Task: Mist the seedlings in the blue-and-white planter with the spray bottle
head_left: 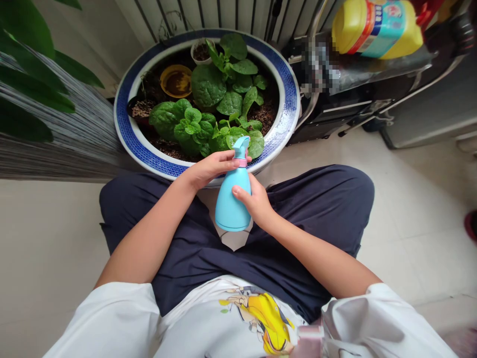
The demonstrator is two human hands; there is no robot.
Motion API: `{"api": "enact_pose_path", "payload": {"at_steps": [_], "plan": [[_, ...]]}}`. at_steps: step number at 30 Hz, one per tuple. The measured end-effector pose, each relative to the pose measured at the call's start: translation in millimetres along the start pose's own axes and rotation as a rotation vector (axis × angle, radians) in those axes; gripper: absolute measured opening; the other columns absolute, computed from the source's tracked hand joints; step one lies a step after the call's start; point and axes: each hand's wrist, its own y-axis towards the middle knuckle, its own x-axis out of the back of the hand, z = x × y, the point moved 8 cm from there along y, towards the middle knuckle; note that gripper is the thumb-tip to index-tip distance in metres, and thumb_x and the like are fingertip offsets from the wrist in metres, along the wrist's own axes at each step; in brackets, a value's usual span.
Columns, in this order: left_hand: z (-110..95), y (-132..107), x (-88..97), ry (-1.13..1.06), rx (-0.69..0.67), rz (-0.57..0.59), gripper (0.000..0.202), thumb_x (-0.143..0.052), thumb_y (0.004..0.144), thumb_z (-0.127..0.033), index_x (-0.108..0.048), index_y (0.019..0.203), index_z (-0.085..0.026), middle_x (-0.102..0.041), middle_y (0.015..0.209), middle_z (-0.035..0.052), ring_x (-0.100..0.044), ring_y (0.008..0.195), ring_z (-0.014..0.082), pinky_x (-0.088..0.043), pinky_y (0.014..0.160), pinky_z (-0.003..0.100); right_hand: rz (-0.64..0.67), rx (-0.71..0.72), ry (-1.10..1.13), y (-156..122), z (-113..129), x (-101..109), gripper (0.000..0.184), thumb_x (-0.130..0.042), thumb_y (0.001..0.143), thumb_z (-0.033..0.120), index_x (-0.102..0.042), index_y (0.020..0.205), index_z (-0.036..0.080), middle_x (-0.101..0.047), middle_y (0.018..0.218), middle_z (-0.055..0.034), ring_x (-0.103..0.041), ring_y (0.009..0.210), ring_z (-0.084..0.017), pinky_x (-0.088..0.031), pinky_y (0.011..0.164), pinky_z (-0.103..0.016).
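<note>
A light blue spray bottle [231, 204] with a pink collar is held over my lap, its nozzle tilted toward the plants. My left hand [214, 168] is closed around its neck by the pink collar, with some fingertips hidden behind it. Lower down, my right hand [257, 201] grips the bottle's body from the right, thumb in front and the other fingers out of sight behind. Just beyond the nozzle, leafy green plants [208, 87] grow from dark soil in a large blue-and-white ceramic pot [286, 104].
Inside the big pot sit a yellow bowl [176, 81] and a small white cup of soil [201, 52]. A yellow jug [376, 29] lies on a cart-like frame at upper right. Large leaves [33, 74] and a string curtain [74, 129] hang at left.
</note>
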Motion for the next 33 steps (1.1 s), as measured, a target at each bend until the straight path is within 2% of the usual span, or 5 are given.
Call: {"api": "enact_pose_path", "payload": {"at_steps": [9,14,22,27,33], "plan": [[-4,-3,0.8,0.030,-0.044,0.060,0.059,-0.082,0.067,-0.039,-0.069,0.117,-0.013,-0.063,0.132,0.0157,-0.054,0.126,0.0336,-0.041,0.106,0.042,0.020,-0.038,0.097,2,-3,-2,0.060,-0.065,0.074,0.062,-0.058,0.118,0.022,-0.067,0.101,-0.0053,-0.062,0.090,-0.025,-0.049,0.077,-0.037],[-6,-3,-4.3,0.039,-0.050,0.079,0.072,-0.082,0.066,-0.043,-0.062,0.129,-0.014,-0.058,0.139,0.0143,-0.048,0.133,0.0353,-0.040,0.107,0.041,0.010,-0.022,0.172,6,-1,1,0.058,-0.067,0.074,0.062,-0.059,0.115,0.022,-0.067,0.103,-0.0060,-0.062,0.092,-0.026,-0.051,0.080,-0.039],[10,-10,-35.9,0.011,0.002,0.255,0.097,-0.083,0.064,-0.051,-0.042,0.147,-0.023,-0.049,0.148,0.0125,-0.048,0.132,0.0363,-0.047,0.101,0.039,-0.172,0.141,0.319,18,27,43,0.052,-0.065,0.075,0.064,-0.057,0.104,0.022,-0.065,0.100,-0.0053,-0.062,0.095,-0.026,-0.052,0.086,-0.041],[9,-10,-36.6,-0.038,-0.092,0.063,0.088,-0.080,0.068,-0.047,-0.045,0.145,-0.023,-0.047,0.150,0.0113,-0.045,0.134,0.0372,-0.043,0.105,0.042,-0.217,0.150,0.300,22,29,57,0.048,-0.057,0.083,0.062,-0.054,0.110,0.023,-0.064,0.107,-0.0058,-0.060,0.104,-0.027,-0.051,0.093,-0.042],[9,-28,-30.1,-0.100,-0.153,-0.137,0.076,-0.076,0.071,-0.045,-0.049,0.137,-0.018,-0.059,0.134,0.0125,-0.054,0.123,0.0342,-0.048,0.097,0.039,-0.135,0.166,0.137,22,41,49,0.072,-0.067,0.072,0.067,-0.044,0.127,0.027,-0.056,0.127,-0.0074,-0.055,0.118,-0.029,-0.048,0.101,-0.043]]}}
